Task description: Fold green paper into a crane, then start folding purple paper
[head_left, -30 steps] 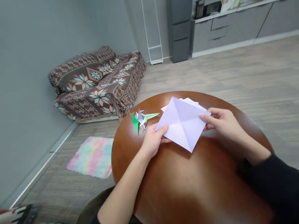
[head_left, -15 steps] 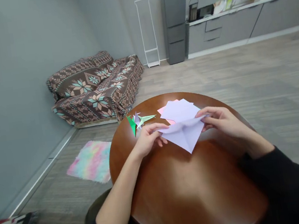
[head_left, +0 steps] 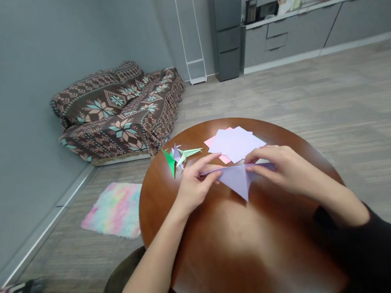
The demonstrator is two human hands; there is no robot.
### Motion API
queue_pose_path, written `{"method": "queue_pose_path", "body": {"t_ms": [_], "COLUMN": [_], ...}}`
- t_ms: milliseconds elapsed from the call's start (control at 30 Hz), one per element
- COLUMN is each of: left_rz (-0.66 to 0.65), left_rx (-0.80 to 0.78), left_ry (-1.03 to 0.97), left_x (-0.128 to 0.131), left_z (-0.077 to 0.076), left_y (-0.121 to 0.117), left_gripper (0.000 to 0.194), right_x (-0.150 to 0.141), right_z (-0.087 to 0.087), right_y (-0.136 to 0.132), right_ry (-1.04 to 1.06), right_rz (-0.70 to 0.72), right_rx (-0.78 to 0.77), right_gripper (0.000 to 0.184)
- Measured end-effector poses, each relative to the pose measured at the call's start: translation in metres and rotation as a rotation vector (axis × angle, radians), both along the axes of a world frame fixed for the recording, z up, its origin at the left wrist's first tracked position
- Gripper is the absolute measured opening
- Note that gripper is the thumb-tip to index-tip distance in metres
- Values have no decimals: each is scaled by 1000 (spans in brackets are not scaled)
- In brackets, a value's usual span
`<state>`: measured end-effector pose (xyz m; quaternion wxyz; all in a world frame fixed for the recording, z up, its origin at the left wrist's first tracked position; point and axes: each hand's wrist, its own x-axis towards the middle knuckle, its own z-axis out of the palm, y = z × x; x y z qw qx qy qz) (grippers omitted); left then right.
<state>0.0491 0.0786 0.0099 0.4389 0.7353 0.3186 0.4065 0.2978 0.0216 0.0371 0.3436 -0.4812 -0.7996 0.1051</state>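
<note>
My left hand (head_left: 198,185) and my right hand (head_left: 281,169) both pinch the top edge of a lilac origami paper (head_left: 237,182), now folded into a triangle with its point towards me. It lies on the round brown wooden table (head_left: 237,237). Beyond my right fingers lies a loose stack of square sheets (head_left: 235,144), lilac on top with pink showing underneath. Near my left hand, not touched by it, are folded paper cranes in green, lilac and pale green (head_left: 179,158).
A patterned brown sofa (head_left: 118,116) stands against the grey wall, and a pastel fluffy mat (head_left: 113,211) lies on the floor left of the table. Farther back are a grey fridge (head_left: 227,21) and a counter with papers (head_left: 306,4).
The lilac sheet's far half has been folded over towards me, forming a triangle. Both hands have come closer together along its folded edge. The view has shifted slightly.
</note>
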Motion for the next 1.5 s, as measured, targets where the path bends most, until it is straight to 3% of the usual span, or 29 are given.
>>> {"method": "queue_pose_path", "body": {"t_ms": [67, 167, 233, 300, 567, 900, 1500], "left_rz": [30, 143, 227, 269, 128, 104, 131], "left_rx": [142, 508, 719, 831, 722, 728, 734], "left_ry": [58, 216, 309, 371, 246, 191, 150], "left_x": [0, -1, -1, 0, 5, 7, 10], "left_z": [-2, -4, -4, -4, -8, -6, -5], "left_y": [-1, -3, -5, -8, -14, -20, -24], "left_gripper": [32, 16, 13, 12, 14, 12, 11], "right_x": [-6, -13, -18, -24, -41, -47, -49], "right_z": [0, -1, -3, -4, -6, -7, -9], "right_y": [0, -2, -4, -6, -10, -12, -11], "right_ry": [-65, -206, -308, -372, -325, -265, -232], "right_rz": [-7, -70, -106, -112, -89, -33, -19], "right_rx": [121, 257, 303, 315, 333, 249, 247], "right_gripper": [16, 19, 22, 23, 23, 15, 14]}}
